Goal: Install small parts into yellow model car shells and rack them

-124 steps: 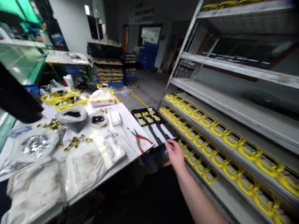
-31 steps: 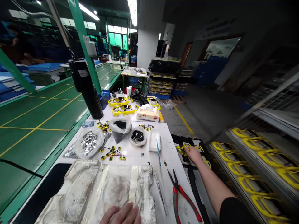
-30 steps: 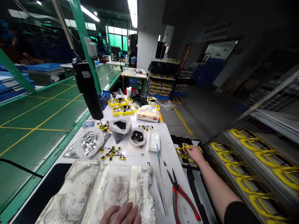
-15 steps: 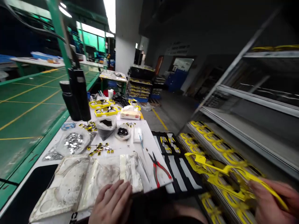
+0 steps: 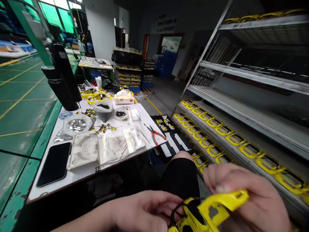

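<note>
A yellow plastic frame with black parts is held low at the bottom right, in front of my lap. My right hand is closed round its upper right end. On its left side my left hand curls against the frame's lower part and a thin black cord, with the fingertips partly hidden. On the white table lie a whitish stained mould, a wrapped pad, red-handled pliers, tweezers and a bag of silvery pieces.
A black phone lies at the table's left front corner. Bags of small dark parts and a tissue pack stand further back. Right of the table is a metal rack with rows of yellow frames; a black tray sits beside it.
My left hand has left the pad on the table and come to the yellow frame. My right hand has brought the frame leftward from the rack side. The view has turned right.
</note>
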`<control>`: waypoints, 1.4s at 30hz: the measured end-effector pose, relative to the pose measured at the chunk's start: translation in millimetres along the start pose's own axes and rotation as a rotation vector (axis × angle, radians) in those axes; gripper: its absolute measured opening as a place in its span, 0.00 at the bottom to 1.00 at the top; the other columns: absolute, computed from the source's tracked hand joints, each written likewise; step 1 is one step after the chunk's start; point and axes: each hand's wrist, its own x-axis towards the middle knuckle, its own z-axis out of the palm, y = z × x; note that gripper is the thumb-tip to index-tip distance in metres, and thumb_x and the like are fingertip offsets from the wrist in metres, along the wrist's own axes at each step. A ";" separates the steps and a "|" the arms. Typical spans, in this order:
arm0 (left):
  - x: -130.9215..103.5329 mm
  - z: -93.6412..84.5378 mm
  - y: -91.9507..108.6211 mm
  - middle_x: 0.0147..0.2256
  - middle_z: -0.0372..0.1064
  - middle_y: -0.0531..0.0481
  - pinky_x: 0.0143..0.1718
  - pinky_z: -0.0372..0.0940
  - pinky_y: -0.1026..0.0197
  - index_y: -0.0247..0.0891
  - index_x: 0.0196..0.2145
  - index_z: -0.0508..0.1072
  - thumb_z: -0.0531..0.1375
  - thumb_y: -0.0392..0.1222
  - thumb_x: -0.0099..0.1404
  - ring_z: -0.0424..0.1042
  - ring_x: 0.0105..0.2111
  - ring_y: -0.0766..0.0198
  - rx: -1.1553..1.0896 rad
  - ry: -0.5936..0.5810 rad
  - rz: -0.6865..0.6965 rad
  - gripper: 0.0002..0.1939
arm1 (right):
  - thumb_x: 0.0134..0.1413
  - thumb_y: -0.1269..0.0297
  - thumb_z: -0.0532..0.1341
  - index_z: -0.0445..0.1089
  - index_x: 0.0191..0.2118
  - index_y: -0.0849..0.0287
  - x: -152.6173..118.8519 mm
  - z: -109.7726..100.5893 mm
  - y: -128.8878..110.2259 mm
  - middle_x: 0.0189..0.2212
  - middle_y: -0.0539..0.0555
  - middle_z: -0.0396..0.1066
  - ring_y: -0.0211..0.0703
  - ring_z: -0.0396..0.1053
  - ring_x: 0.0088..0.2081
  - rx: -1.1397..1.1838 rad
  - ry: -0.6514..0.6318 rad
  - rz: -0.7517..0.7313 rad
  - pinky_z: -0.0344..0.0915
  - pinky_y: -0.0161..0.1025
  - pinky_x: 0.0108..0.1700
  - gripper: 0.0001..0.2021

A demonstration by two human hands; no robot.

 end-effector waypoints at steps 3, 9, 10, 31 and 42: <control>11.5 8.2 -12.6 0.63 0.79 0.39 0.64 0.74 0.53 0.42 0.70 0.75 0.83 0.60 0.56 0.81 0.62 0.46 -0.339 -0.033 -0.022 0.50 | 0.61 0.40 0.75 0.85 0.37 0.46 42.3 23.3 -47.5 0.28 0.57 0.76 0.50 0.75 0.31 0.641 -0.091 -0.101 0.72 0.47 0.36 0.16; 15.1 5.3 -22.6 0.63 0.75 0.27 0.54 0.78 0.48 0.38 0.71 0.74 0.85 0.65 0.52 0.85 0.50 0.44 -0.610 0.122 0.078 0.56 | 0.65 0.47 0.77 0.86 0.50 0.47 85.0 82.3 -66.4 0.42 0.52 0.83 0.42 0.79 0.39 0.806 -0.284 0.063 0.76 0.37 0.43 0.14; 11.2 3.0 -21.7 0.63 0.75 0.27 0.54 0.78 0.44 0.39 0.71 0.74 0.85 0.67 0.50 0.85 0.51 0.40 -0.616 0.147 0.100 0.58 | 0.67 0.47 0.76 0.85 0.53 0.46 86.6 92.0 -63.0 0.47 0.53 0.84 0.42 0.79 0.42 0.820 -0.281 0.078 0.77 0.37 0.46 0.15; -77.9 -94.2 -27.7 0.61 0.78 0.40 0.70 0.66 0.40 0.50 0.69 0.77 0.84 0.62 0.57 0.70 0.71 0.27 -0.850 0.530 0.253 0.46 | 0.69 0.48 0.74 0.86 0.51 0.50 93.3 182.4 7.3 0.43 0.56 0.85 0.44 0.84 0.44 0.568 -0.458 0.278 0.82 0.33 0.48 0.14; -83.6 -108.6 -40.1 0.56 0.77 0.45 0.59 0.72 0.47 0.49 0.70 0.76 0.83 0.68 0.53 0.80 0.61 0.32 -0.948 0.551 0.260 0.52 | 0.74 0.54 0.71 0.84 0.52 0.47 136.8 211.7 8.0 0.41 0.51 0.83 0.42 0.81 0.42 0.377 -0.360 0.110 0.78 0.36 0.48 0.08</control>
